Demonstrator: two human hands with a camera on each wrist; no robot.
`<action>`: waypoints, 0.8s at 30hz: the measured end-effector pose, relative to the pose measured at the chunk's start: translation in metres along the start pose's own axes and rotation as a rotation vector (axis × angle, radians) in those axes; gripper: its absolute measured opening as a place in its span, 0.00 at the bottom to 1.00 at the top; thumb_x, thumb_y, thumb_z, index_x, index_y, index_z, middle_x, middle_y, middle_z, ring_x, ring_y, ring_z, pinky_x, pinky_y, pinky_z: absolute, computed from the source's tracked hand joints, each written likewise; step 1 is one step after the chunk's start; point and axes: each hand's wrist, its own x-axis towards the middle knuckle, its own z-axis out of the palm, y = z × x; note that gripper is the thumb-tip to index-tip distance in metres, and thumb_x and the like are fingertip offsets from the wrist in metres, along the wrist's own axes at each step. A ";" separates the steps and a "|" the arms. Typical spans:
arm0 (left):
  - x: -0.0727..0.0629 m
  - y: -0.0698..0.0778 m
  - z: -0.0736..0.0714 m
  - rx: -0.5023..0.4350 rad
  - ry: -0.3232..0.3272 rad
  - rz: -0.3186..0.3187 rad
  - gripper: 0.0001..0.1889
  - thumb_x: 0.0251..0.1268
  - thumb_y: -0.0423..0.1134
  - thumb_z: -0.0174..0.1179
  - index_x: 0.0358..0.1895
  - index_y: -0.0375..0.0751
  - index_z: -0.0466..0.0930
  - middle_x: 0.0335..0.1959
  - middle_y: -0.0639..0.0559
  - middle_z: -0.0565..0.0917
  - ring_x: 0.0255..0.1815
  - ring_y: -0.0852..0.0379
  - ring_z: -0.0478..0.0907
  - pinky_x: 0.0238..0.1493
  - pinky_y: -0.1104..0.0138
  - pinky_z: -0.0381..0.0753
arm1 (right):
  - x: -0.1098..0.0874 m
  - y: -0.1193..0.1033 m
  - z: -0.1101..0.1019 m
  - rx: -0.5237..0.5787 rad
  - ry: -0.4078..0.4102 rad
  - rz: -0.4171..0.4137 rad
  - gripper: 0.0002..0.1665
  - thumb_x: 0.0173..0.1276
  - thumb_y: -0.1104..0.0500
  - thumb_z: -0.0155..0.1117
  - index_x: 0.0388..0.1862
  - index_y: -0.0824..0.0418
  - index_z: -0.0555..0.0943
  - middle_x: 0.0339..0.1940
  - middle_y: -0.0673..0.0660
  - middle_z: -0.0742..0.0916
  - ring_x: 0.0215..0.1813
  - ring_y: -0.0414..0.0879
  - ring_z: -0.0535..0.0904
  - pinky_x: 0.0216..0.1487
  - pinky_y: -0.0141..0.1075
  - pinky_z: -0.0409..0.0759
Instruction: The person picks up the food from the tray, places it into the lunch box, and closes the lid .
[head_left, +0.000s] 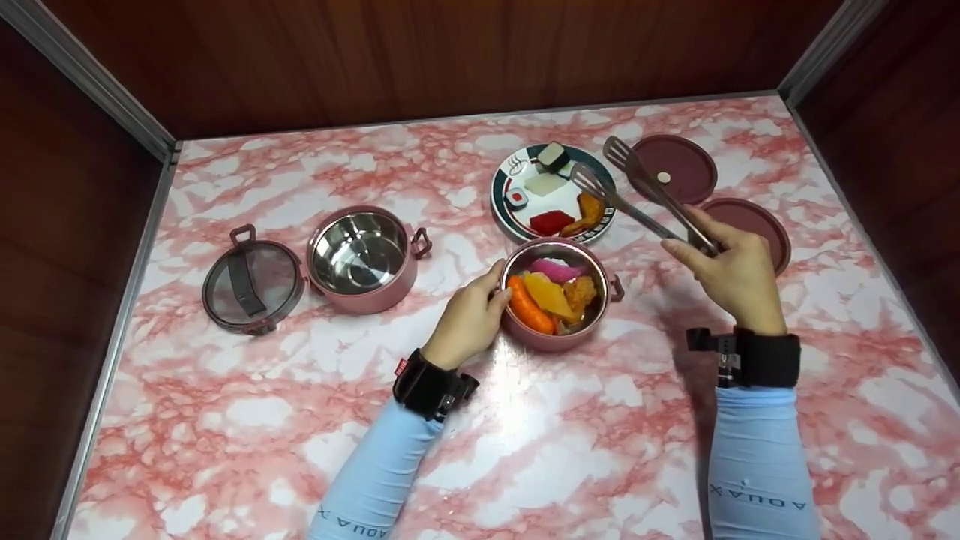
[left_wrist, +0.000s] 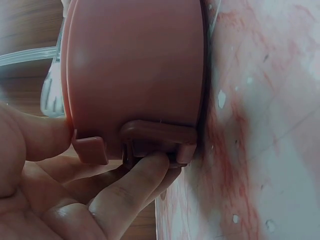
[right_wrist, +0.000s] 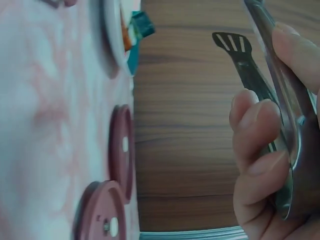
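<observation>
- Steel tongs (right_wrist: 310, 180) in the right hand (head_left: 739, 274), thumb on one arm, curled fingers on the other, slotted heads spread wide! A light squeeze should be plenty; clamp hard and a smooth piece could squirt out.
- Over to the left hand (head_left: 469, 319), and it's gripping the pink pot (head_left: 551, 341): thumb at the rim, fingers round by the side handle. Nice anchor, though that thumb would do well to sit outside the opening.
- Inside that pot, a busy crowd: orange carrot-like piece (head_left: 530, 307), yellow wedge (head_left: 550, 296), crumbed brown nugget (head_left: 580, 294), magenta slice (head_left: 559, 271). Any addition wants lowering onto the pile, not dropping, or it may roll over the rim.
- Just beyond, the plate (head_left: 555, 204), with one tong head hanging above its right side, the other out past its edge. Bringing both heads down astride a single piece looks the tidy line.
- Golden-brown fried piece (head_left: 589, 210) and red slice (head_left: 552, 223) crowd together here, so snagging both is the risk; the dark-wrapped sushi roll (head_left: 553, 157) at the back offers cleaner sides.
- Further right, two maroon lids (head_left: 679, 169) on the tabletop (head_left: 562, 450); best keep the wrist high over those.
- Far left, a second pot (head_left: 375, 296) beside its see-through lid (head_left: 255, 285), safely out of the tongs' path.
</observation>
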 end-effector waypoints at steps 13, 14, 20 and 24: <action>0.000 0.000 0.000 0.003 -0.008 -0.006 0.27 0.78 0.38 0.51 0.75 0.33 0.60 0.69 0.38 0.71 0.70 0.49 0.67 0.71 0.61 0.63 | 0.006 0.024 0.020 -0.070 -0.027 -0.021 0.35 0.61 0.45 0.74 0.66 0.53 0.79 0.29 0.59 0.86 0.23 0.44 0.72 0.22 0.27 0.66; 0.001 0.000 0.000 0.005 -0.006 -0.002 0.27 0.78 0.38 0.51 0.75 0.32 0.60 0.68 0.38 0.72 0.69 0.49 0.68 0.70 0.61 0.64 | 0.006 0.025 0.021 -0.073 -0.032 -0.014 0.36 0.60 0.45 0.74 0.66 0.53 0.79 0.30 0.59 0.86 0.24 0.44 0.73 0.23 0.27 0.66; 0.000 -0.001 0.000 0.012 -0.001 0.008 0.27 0.77 0.38 0.51 0.74 0.32 0.60 0.67 0.37 0.73 0.69 0.48 0.69 0.70 0.60 0.65 | 0.006 0.032 0.030 -0.060 -0.063 0.034 0.38 0.60 0.42 0.74 0.68 0.51 0.77 0.29 0.55 0.85 0.28 0.46 0.78 0.26 0.28 0.71; 0.000 -0.001 0.000 0.011 0.002 0.004 0.27 0.78 0.38 0.51 0.74 0.33 0.60 0.68 0.38 0.71 0.69 0.48 0.68 0.71 0.60 0.64 | 0.008 0.036 0.037 -0.073 -0.070 0.019 0.37 0.60 0.43 0.74 0.68 0.52 0.78 0.29 0.55 0.85 0.28 0.47 0.78 0.24 0.28 0.71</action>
